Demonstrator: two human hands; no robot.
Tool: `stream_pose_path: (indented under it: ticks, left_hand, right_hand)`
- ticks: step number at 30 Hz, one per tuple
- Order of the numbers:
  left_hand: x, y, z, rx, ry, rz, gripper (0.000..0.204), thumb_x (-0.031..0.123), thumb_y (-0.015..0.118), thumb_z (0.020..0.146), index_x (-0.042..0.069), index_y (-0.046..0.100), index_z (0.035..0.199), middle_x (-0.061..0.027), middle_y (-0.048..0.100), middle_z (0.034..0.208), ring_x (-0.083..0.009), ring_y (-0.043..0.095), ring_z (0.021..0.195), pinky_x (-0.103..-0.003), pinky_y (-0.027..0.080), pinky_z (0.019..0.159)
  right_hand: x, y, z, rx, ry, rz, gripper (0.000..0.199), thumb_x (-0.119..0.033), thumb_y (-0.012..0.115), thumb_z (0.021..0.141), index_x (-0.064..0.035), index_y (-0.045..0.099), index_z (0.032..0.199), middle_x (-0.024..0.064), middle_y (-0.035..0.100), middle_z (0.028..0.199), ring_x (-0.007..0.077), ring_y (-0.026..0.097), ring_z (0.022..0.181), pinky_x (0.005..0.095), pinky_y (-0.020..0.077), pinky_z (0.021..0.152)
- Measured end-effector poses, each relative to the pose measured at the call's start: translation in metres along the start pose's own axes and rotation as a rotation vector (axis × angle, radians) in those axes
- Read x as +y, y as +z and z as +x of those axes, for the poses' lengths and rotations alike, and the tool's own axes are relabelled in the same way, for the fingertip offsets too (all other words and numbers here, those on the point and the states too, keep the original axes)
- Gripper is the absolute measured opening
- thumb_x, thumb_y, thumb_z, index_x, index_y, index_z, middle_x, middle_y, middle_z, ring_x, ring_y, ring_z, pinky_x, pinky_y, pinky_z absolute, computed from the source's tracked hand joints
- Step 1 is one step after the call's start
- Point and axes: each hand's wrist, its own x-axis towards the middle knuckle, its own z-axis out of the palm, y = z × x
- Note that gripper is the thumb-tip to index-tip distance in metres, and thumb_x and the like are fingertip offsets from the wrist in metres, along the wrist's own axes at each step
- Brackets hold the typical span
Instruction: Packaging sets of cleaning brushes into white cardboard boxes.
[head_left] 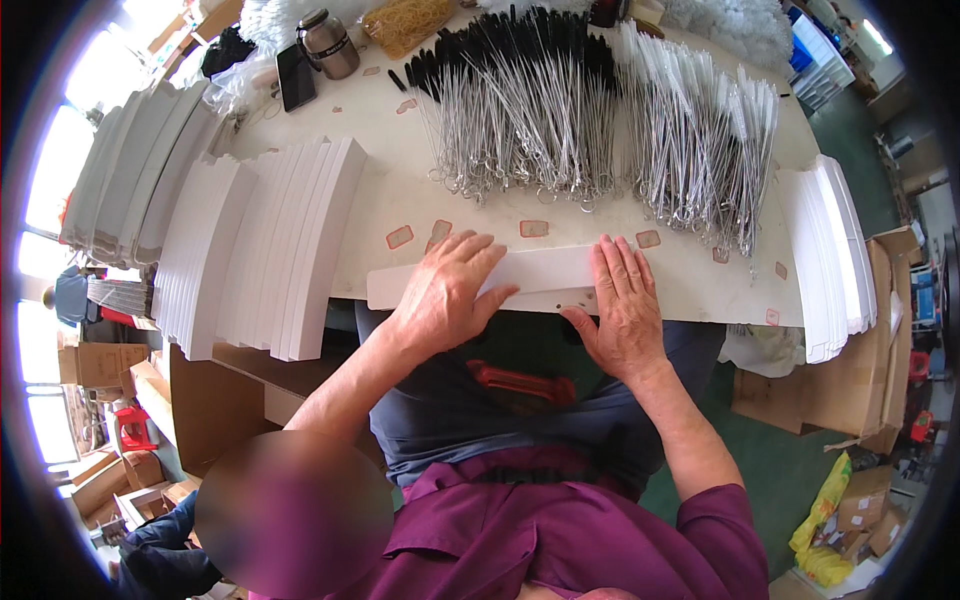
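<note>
left hand point(445, 295) and right hand point(622, 305) both lie flat on the white card point(545, 275), fingers spread, palms pressing, clamped on nothing. i see the card at the near table point(400, 200) edge, its long axis running left to right, the left end poking past the left hand. i judge even downward pressure from both palms keeps it square. wire brushes point(600, 120) lie fanned beyond, card stacks point(270, 250) to the left.

I wear a purple short-sleeved top with a collar, its sleeves ending above my elbows, and grey-blue trousers; my forearms are uncovered, and my left hand point(447, 295) and right hand point(622, 305) are ungloved, ringless
</note>
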Motion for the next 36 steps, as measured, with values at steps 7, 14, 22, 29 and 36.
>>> stream_pose_path:
  ticks: [7, 14, 22, 29, 36]
  left_hand:
    - [-0.006, 0.026, 0.073, 0.077, -0.092, -0.051, 0.031, 0.020, 0.074, 0.090, -0.003, 0.067, 0.110, -0.0213, 0.072, 0.093, -0.0423, 0.070, 0.087, -0.050, 0.055, 0.077]
    - [-0.007, 0.053, 0.110, -0.026, -0.176, 0.079, 0.036, 0.024, 0.074, 0.089, 0.000, 0.062, 0.114, -0.0227, 0.070, 0.087, -0.0420, 0.071, 0.082, -0.051, 0.056, 0.073]
    - [0.004, 0.055, 0.114, 0.041, -0.086, 0.135, 0.032, 0.022, 0.072, 0.090, 0.002, 0.062, 0.113, -0.0190, 0.069, 0.082, -0.0377, 0.072, 0.076, -0.049, 0.057, 0.066]
    - [0.000, 0.071, 0.118, -0.196, 0.092, 0.384, 0.015, 0.012, 0.064, 0.089, 0.002, 0.059, 0.100, -0.0154, 0.070, 0.086, -0.0327, 0.075, 0.079, -0.043, 0.060, 0.065]
    - [-0.003, 0.075, 0.110, -0.002, 0.207, 0.303, 0.008, 0.010, 0.067, 0.087, 0.005, 0.059, 0.087, -0.0102, 0.065, 0.072, -0.0299, 0.070, 0.065, -0.042, 0.057, 0.059]
  right_hand:
    - [-0.001, -0.003, -0.001, 0.064, 0.015, 0.032, 0.084, -0.047, 0.069, 0.093, 0.0067, 0.041, 0.152, 0.0235, 0.046, 0.155, 0.0398, 0.038, 0.149, 0.0532, 0.0236, 0.126]
    - [-0.001, 0.002, 0.000, 0.087, 0.006, 0.065, 0.082, -0.049, 0.068, 0.094, 0.0074, 0.045, 0.149, 0.0243, 0.047, 0.155, 0.0410, 0.040, 0.148, 0.0538, 0.0255, 0.125]
    - [0.000, 0.004, -0.001, 0.114, 0.030, 0.099, 0.079, -0.049, 0.068, 0.093, 0.0058, 0.049, 0.147, 0.0222, 0.050, 0.153, 0.0389, 0.041, 0.148, 0.0529, 0.0246, 0.126]
    - [-0.001, 0.003, 0.000, 0.139, 0.026, 0.100, 0.077, -0.048, 0.068, 0.094, 0.0071, 0.051, 0.144, 0.0236, 0.052, 0.151, 0.0407, 0.044, 0.145, 0.0543, 0.0286, 0.123]
    - [0.000, 0.003, 0.000, 0.144, 0.021, 0.112, 0.076, -0.048, 0.067, 0.094, 0.0076, 0.051, 0.144, 0.0231, 0.053, 0.150, 0.0407, 0.045, 0.144, 0.0547, 0.0287, 0.123]
